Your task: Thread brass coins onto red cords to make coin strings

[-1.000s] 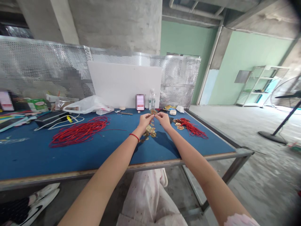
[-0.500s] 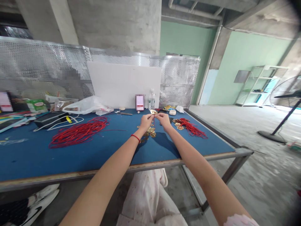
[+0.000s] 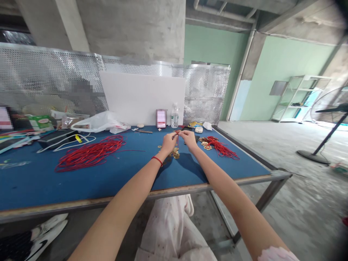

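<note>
Red cords (image 3: 91, 154) on blue tabletop (image 3: 130, 177)

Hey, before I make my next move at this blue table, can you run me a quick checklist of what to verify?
1. Cord gripped by both hands: ok. Left hand and right hand pinch a thin red cord at their fingertips.
2. Gold discs close by: ok. A loose pile of gold discs lies on the blue table below the hands.
3. Spare cord laid out singly: not ok. The red heap on the left is jumbled.
4. Bottle clear of the hands: ok. The bottle stands upright beyond them.
5. Any knot tight: cannot tell. The detail at the fingertips is too small.
</note>
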A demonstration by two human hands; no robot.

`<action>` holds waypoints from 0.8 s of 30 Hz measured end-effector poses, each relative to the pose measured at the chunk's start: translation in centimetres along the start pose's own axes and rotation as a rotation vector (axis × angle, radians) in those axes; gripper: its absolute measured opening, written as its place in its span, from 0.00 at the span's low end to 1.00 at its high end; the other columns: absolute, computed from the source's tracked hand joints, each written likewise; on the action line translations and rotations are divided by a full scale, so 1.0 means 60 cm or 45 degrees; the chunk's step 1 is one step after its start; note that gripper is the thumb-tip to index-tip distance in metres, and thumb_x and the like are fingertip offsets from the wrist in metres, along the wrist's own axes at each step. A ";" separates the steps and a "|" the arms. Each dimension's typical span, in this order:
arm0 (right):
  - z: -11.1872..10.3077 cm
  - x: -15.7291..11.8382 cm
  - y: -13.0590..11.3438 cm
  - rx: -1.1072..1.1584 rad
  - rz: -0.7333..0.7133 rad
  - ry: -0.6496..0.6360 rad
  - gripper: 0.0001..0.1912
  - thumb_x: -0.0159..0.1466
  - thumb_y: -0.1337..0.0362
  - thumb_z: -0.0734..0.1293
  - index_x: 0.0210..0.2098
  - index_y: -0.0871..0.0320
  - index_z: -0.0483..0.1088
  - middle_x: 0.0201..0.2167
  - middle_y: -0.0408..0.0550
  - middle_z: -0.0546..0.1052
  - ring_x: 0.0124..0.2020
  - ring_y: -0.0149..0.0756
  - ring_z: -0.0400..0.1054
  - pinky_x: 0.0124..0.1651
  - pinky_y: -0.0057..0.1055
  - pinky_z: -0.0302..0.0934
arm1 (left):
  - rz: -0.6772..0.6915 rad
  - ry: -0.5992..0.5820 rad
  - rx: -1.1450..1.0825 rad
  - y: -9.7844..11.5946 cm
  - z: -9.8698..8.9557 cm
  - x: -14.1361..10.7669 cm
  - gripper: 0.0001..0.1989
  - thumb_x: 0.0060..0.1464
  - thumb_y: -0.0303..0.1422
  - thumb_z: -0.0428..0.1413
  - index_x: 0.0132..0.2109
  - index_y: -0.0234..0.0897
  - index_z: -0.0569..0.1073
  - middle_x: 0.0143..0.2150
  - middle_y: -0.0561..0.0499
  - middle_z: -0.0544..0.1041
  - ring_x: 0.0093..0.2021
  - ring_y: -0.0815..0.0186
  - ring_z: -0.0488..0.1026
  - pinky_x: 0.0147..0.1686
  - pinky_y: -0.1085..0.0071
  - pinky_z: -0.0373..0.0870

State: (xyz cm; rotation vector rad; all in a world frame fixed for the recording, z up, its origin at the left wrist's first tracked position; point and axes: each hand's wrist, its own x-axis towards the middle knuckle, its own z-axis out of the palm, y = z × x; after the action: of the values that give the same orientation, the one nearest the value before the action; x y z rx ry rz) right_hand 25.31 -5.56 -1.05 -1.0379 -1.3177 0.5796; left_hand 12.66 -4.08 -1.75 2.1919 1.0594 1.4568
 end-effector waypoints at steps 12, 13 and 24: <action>-0.002 -0.012 -0.013 -0.447 -0.257 -0.023 0.11 0.58 0.62 0.62 0.27 0.61 0.74 0.20 0.43 0.71 0.24 0.31 0.61 0.30 0.27 0.51 | 0.060 -0.092 0.330 0.014 -0.001 -0.010 0.09 0.60 0.26 0.50 0.38 0.32 0.75 0.31 0.44 0.76 0.31 0.60 0.70 0.32 0.71 0.57; -0.002 -0.014 -0.014 -0.481 -0.277 -0.025 0.11 0.59 0.62 0.62 0.27 0.61 0.75 0.20 0.43 0.71 0.24 0.31 0.61 0.30 0.27 0.51 | 0.048 -0.108 0.372 0.017 -0.002 -0.011 0.09 0.60 0.25 0.50 0.40 0.32 0.75 0.34 0.42 0.76 0.34 0.59 0.72 0.33 0.70 0.58; -0.004 -0.015 -0.017 -0.662 -0.341 -0.023 0.12 0.59 0.66 0.61 0.26 0.60 0.75 0.23 0.46 0.75 0.26 0.33 0.64 0.32 0.28 0.51 | 0.012 -0.209 0.554 0.039 -0.006 -0.019 0.13 0.61 0.26 0.47 0.49 0.33 0.72 0.42 0.39 0.76 0.43 0.56 0.74 0.41 0.67 0.65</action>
State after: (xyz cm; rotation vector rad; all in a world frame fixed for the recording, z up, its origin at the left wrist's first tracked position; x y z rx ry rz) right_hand 25.14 -6.85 -0.60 -1.2433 -1.6366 0.0368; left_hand 13.06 -6.52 -0.90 2.5546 1.4127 1.1014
